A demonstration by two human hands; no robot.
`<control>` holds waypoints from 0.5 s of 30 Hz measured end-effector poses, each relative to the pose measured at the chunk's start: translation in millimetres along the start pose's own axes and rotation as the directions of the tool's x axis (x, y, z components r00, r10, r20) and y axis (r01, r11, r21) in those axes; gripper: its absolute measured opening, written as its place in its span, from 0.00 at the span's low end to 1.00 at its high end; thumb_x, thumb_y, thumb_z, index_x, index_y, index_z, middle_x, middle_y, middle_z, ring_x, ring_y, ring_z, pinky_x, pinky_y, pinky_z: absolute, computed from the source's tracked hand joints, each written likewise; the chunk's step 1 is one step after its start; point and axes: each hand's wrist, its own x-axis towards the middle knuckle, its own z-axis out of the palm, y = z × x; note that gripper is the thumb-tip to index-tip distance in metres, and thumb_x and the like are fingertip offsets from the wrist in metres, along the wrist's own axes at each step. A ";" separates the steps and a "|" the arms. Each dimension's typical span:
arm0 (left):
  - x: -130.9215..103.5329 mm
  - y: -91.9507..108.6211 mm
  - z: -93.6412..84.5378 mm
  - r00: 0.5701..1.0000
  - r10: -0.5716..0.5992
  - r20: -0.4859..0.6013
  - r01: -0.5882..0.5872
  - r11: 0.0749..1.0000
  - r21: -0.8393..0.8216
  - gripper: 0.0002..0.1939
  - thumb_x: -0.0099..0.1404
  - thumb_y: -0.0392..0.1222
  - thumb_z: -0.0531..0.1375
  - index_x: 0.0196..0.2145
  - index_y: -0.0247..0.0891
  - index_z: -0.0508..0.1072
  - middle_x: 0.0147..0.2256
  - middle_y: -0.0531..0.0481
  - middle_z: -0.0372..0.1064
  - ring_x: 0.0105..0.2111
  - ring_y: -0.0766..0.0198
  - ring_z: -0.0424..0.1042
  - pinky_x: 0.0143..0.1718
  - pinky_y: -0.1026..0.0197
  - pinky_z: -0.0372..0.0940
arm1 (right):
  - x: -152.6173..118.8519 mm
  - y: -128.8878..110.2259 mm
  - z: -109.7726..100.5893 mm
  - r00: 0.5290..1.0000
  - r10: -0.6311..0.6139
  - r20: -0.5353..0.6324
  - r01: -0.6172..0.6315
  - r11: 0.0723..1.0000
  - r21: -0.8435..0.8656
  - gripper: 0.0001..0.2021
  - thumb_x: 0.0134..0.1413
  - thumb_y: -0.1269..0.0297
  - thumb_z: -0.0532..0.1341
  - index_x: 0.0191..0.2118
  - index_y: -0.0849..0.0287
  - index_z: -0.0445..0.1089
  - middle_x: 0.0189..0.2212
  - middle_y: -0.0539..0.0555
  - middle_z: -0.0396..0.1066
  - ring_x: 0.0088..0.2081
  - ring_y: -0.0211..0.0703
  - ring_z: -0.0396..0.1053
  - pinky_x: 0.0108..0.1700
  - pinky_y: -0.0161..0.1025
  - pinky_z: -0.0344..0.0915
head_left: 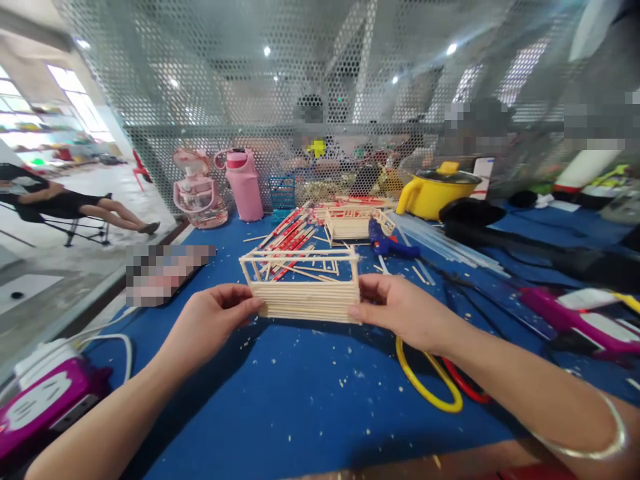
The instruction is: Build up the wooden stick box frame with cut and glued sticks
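Between my two hands is a small box-like frame of thin wooden sticks [305, 301], its lower side built of stacked sticks and its upper part an open rail. My left hand [215, 315] pinches its left end, thumb at the front. At the right end, my right hand [395, 307] grips the corner with thumb and fingers. Behind it lie loose wooden sticks with red wrappers [290, 233] and a second stick frame [347, 227]. A blue glue gun [387, 243] rests to the right of that second frame.
Pink bottle [245, 187], clear pink-lidded jug [197, 197] and yellow pot [440, 193] line the back by a mesh screen. Clear glue sticks [450, 243], cables and purple power strips [585, 320] lie at the right. A person reclines at far left [65, 200].
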 end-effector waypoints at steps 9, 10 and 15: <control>-30.6 45.5 28.1 0.500 0.866 -0.020 -0.611 0.369 0.701 0.07 0.62 0.41 0.59 0.39 0.40 0.71 0.36 0.49 0.71 0.36 0.63 0.72 0.38 0.61 0.66 | -7.7 7.6 9.7 1.000 0.019 -0.017 -0.015 0.972 0.233 0.16 0.45 0.65 0.67 0.43 0.56 0.72 0.39 0.52 0.76 0.41 0.43 0.72 0.49 0.44 0.66; -28.4 52.5 35.4 0.430 0.896 0.110 -0.696 0.251 0.673 0.06 0.63 0.38 0.58 0.39 0.39 0.72 0.37 0.49 0.72 0.37 0.63 0.72 0.40 0.60 0.66 | -8.1 8.0 10.5 1.000 0.019 -0.019 -0.014 0.969 0.246 0.16 0.45 0.65 0.67 0.43 0.56 0.72 0.38 0.51 0.76 0.40 0.43 0.72 0.48 0.44 0.66; -7.8 64.6 65.4 0.423 0.883 0.201 -0.728 0.200 0.656 0.08 0.66 0.38 0.56 0.40 0.36 0.73 0.40 0.46 0.75 0.39 0.58 0.73 0.42 0.54 0.66 | -8.6 12.6 11.6 0.999 -0.008 -0.036 0.016 0.975 0.220 0.13 0.47 0.64 0.66 0.41 0.57 0.72 0.36 0.51 0.75 0.37 0.41 0.71 0.46 0.42 0.66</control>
